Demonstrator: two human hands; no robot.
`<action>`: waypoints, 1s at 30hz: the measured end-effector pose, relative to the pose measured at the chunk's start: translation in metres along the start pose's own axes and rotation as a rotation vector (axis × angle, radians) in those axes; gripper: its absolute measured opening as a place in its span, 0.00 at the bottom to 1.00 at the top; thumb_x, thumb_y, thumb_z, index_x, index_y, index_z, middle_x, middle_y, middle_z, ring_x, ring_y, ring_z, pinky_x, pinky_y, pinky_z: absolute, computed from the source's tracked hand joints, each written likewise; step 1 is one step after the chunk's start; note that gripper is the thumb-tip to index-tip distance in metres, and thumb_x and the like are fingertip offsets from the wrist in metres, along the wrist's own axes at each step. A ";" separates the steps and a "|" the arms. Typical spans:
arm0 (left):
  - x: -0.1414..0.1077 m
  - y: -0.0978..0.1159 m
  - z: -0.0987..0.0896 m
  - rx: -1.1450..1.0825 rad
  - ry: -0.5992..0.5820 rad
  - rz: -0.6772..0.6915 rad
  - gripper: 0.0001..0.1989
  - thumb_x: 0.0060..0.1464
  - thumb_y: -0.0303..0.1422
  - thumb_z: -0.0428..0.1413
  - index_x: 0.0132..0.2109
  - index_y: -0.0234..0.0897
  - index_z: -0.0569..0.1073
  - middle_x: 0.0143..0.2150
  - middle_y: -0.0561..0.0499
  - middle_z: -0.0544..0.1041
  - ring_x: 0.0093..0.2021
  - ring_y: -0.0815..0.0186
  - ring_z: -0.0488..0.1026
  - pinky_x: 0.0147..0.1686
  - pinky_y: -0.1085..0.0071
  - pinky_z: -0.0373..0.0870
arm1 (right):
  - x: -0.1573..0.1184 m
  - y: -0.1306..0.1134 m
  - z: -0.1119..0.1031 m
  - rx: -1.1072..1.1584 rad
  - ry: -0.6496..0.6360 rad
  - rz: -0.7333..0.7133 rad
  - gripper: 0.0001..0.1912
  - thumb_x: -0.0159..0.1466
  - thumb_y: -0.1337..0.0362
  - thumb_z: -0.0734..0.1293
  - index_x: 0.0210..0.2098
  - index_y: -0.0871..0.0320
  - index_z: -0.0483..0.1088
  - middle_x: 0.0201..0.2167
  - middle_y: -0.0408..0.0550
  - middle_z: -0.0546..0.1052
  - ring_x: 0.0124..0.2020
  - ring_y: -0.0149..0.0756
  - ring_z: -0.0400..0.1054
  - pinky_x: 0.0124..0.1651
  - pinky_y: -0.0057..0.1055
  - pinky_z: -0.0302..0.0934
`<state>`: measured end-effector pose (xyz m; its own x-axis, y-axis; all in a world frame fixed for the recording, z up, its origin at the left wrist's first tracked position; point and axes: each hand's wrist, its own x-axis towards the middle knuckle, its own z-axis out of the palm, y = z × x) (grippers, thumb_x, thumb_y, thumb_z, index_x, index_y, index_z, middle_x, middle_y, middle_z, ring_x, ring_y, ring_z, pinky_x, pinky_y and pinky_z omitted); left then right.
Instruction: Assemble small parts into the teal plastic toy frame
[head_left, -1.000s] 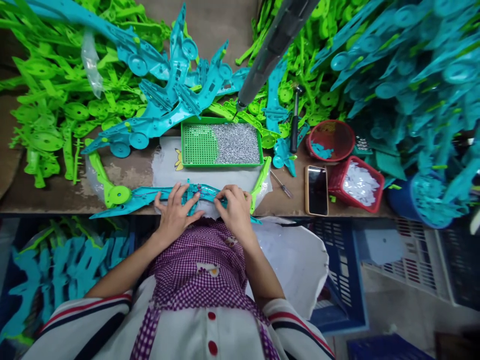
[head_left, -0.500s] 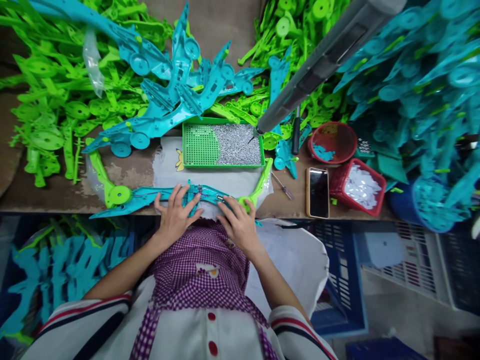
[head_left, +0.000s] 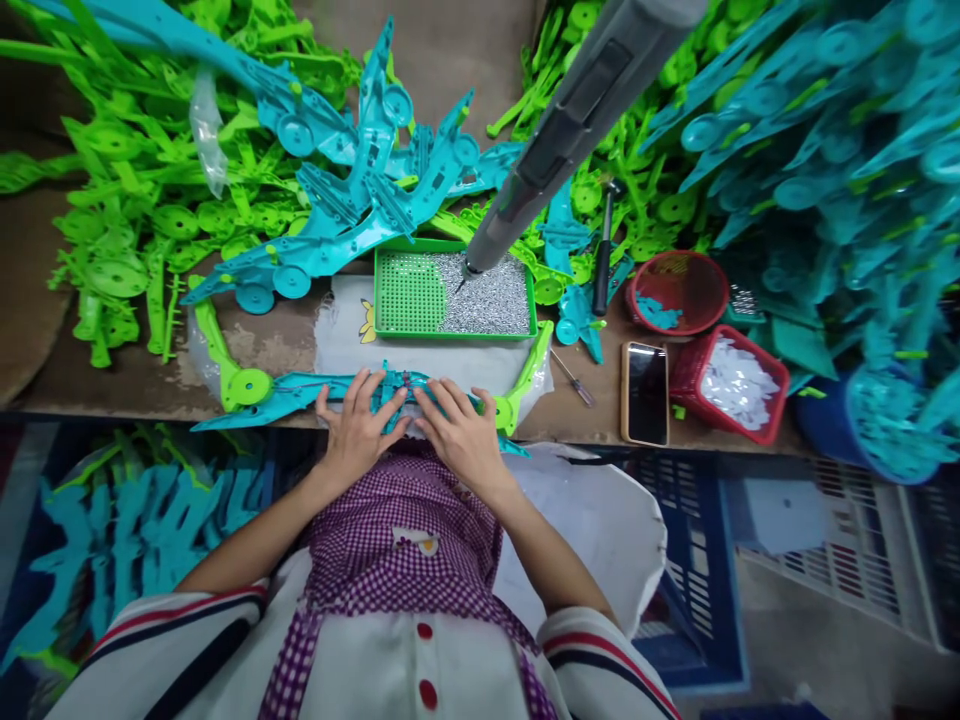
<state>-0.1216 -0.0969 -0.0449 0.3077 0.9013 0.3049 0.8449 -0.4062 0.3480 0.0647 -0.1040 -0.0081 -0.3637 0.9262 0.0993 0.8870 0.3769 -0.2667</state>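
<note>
A blue plastic toy bow (head_left: 296, 388) with green arms lies across the near edge of the bench. My left hand (head_left: 356, 425) grips it left of the middle, fingers bent over the raised centre block. On the right of that block, my right hand (head_left: 465, 435) presses on the bow with its fingers close together. Whatever lies under the right fingertips is hidden. One green arm (head_left: 247, 387) sticks up at the bow's left end, another green arm (head_left: 529, 375) at its right; clear plastic film shows around both.
A grey electric screwdriver (head_left: 555, 140) hangs over a green tray (head_left: 409, 330) of small screws. To the right are a hammer (head_left: 603, 260), small screwdriver (head_left: 574, 380), phone (head_left: 645, 395) and red baskets (head_left: 679, 262). Green parts (head_left: 112, 270) and blue parts (head_left: 847, 140) are heaped behind.
My right hand has slid left along the bow toward the centre block, covering the small metal piece seen before. The hanging screwdriver has swung left over the screws.
</note>
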 end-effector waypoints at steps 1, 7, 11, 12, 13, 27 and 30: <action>0.000 0.000 0.001 0.008 0.004 0.003 0.15 0.61 0.42 0.55 0.53 0.51 0.76 0.60 0.42 0.73 0.63 0.51 0.64 0.64 0.42 0.36 | 0.002 0.000 -0.001 -0.005 0.001 -0.013 0.19 0.71 0.59 0.58 0.59 0.50 0.67 0.58 0.52 0.75 0.61 0.44 0.65 0.60 0.47 0.50; 0.000 0.000 0.002 0.012 0.040 -0.002 0.17 0.62 0.43 0.54 0.56 0.50 0.75 0.59 0.42 0.73 0.62 0.52 0.65 0.65 0.46 0.32 | 0.009 0.000 -0.001 -0.134 0.015 -0.110 0.17 0.71 0.62 0.57 0.56 0.55 0.69 0.55 0.51 0.77 0.59 0.43 0.67 0.57 0.44 0.52; 0.001 0.001 -0.001 0.025 -0.040 0.028 0.20 0.63 0.45 0.52 0.61 0.55 0.70 0.64 0.44 0.70 0.65 0.51 0.62 0.65 0.45 0.24 | 0.001 0.005 -0.003 -0.116 0.022 -0.147 0.18 0.71 0.60 0.57 0.58 0.54 0.68 0.57 0.49 0.76 0.60 0.41 0.66 0.61 0.43 0.49; 0.001 0.001 -0.001 0.035 -0.056 0.032 0.20 0.63 0.45 0.51 0.61 0.55 0.70 0.65 0.44 0.69 0.65 0.51 0.61 0.65 0.45 0.23 | -0.003 0.008 -0.005 -0.094 0.043 -0.147 0.18 0.71 0.60 0.57 0.58 0.53 0.68 0.57 0.48 0.76 0.61 0.40 0.66 0.62 0.42 0.46; 0.001 0.001 -0.002 0.041 -0.068 0.033 0.20 0.64 0.46 0.50 0.61 0.56 0.69 0.65 0.45 0.69 0.66 0.51 0.60 0.64 0.45 0.22 | -0.007 0.010 -0.007 -0.071 0.077 -0.131 0.18 0.71 0.60 0.58 0.58 0.52 0.68 0.56 0.47 0.77 0.61 0.39 0.66 0.64 0.42 0.44; 0.001 0.000 0.000 -0.042 -0.117 -0.038 0.20 0.64 0.47 0.50 0.61 0.60 0.69 0.68 0.48 0.64 0.70 0.49 0.53 0.64 0.40 0.26 | -0.005 0.013 -0.004 -0.073 0.113 -0.003 0.16 0.72 0.64 0.57 0.55 0.55 0.70 0.52 0.48 0.79 0.51 0.35 0.72 0.56 0.40 0.46; 0.001 0.000 0.001 -0.032 -0.105 -0.032 0.20 0.63 0.47 0.50 0.61 0.61 0.69 0.68 0.48 0.64 0.70 0.49 0.54 0.64 0.40 0.25 | -0.002 0.016 -0.007 -0.109 0.068 -0.051 0.17 0.72 0.65 0.56 0.56 0.55 0.69 0.53 0.49 0.79 0.50 0.36 0.72 0.55 0.40 0.47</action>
<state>-0.1215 -0.0960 -0.0457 0.3258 0.9241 0.1995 0.8411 -0.3797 0.3853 0.0813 -0.0996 -0.0059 -0.3920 0.9031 0.1754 0.8951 0.4184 -0.1541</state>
